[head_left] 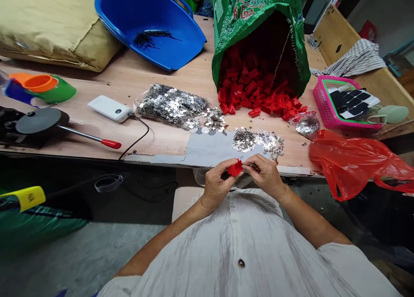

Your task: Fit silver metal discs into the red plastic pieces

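Observation:
My left hand (216, 184) and my right hand (265, 175) meet just below the table's front edge, above my lap. Between their fingertips sits a small red plastic part (235, 168); the left fingers pinch it and the right fingers press against its right side. What the right fingers themselves carry is too small to make out. Just beyond the hands lies a loose heap of small silver metal pieces (255, 141) on a grey patch of the table (207, 150). Further back, a green sack (258, 34) on its side spills many red plastic parts (258, 94).
A clear bag of silver pieces (171, 105), a white power bank (110, 108) with cable, a blue basin (152, 25), a black hand press with red-tipped lever (39, 124), a pink basket (343, 103) and a red plastic bag (355, 163) lie around.

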`<state>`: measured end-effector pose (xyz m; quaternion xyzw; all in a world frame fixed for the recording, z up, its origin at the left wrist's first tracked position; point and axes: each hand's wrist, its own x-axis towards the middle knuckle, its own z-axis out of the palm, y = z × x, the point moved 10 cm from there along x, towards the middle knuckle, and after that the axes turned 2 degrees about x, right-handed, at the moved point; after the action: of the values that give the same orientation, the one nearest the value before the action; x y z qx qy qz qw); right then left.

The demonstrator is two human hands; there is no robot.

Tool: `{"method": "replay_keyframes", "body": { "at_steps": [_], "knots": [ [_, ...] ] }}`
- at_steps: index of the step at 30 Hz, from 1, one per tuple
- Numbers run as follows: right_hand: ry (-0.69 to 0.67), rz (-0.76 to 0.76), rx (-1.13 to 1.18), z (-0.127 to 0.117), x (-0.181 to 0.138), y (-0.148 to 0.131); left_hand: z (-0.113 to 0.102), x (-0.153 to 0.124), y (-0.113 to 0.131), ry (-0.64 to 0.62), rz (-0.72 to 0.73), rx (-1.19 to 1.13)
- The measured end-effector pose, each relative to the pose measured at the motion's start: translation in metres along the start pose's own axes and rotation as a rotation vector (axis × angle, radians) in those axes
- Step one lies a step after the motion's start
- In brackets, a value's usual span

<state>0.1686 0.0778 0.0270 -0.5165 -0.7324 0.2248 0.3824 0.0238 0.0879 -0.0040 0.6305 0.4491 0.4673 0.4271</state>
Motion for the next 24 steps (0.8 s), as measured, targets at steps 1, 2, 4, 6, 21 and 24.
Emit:
{"method": "replay_keyframes", "body": {
  "at_steps": [1,2,4,6,21,24],
  "knots": [
    [-0.005,-0.005,0.002,0.0021,-0.0007,0.0003,0.0008,-0.0006,-0.0002,-0.002,0.004,-0.008],
    [-0.01,-0.009,0.008,0.0038,-0.0012,0.0004,0.0019,-0.0012,-0.0003,-0.007,0.01,-0.012],
    [-0.019,-0.013,0.026,0.0061,-0.0019,0.0002,0.0039,-0.0024,-0.0012,-0.019,0.02,-0.009],
    [-0.021,-0.008,0.056,0.0064,-0.0021,0.0002,0.0044,-0.0036,-0.0023,-0.023,0.029,-0.004],
    [-0.007,0.039,0.13,0.0078,-0.0074,0.0013,0.0026,-0.0078,-0.0009,0.024,-0.001,-0.059],
    [-0.014,0.046,0.182,0.0087,-0.0087,0.0027,0.0015,-0.0097,-0.0029,0.051,-0.003,-0.068]
  ]
}}
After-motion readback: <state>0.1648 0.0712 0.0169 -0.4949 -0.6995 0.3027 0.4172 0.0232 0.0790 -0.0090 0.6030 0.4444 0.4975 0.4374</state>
